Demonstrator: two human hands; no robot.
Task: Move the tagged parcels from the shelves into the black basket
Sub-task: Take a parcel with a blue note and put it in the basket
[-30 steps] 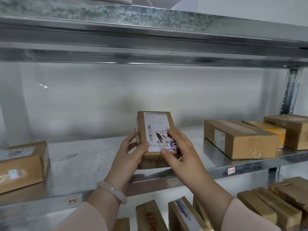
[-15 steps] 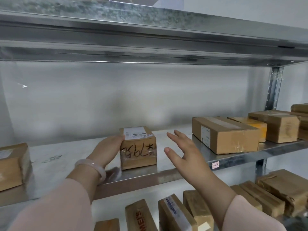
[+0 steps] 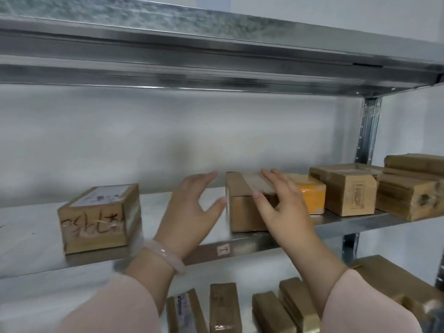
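Observation:
A small cardboard parcel (image 3: 98, 218) with a white label on top and handwriting on its front stands on the metal shelf (image 3: 28, 239), at the left. A longer brown parcel (image 3: 242, 207) lies in the middle of the shelf. My left hand (image 3: 192, 212) is open just left of that longer parcel, fingers spread, apart from it. My right hand (image 3: 283, 207) is open with its fingers laid over the parcel's top and front. The black basket is not in view.
Right of the long parcel sit an orange-taped box (image 3: 311, 195), a brown box (image 3: 348, 191) and further stacked boxes (image 3: 413, 186). A shelf upright (image 3: 367, 131) stands at the right. Several parcels (image 3: 240, 308) stand on the lower shelf. The upper shelf beam (image 3: 216, 66) hangs overhead.
Both hands had held the small labelled parcel upright, then set it flat on the shelf. They let go and moved right to the longer brown parcel; the view shifted right.

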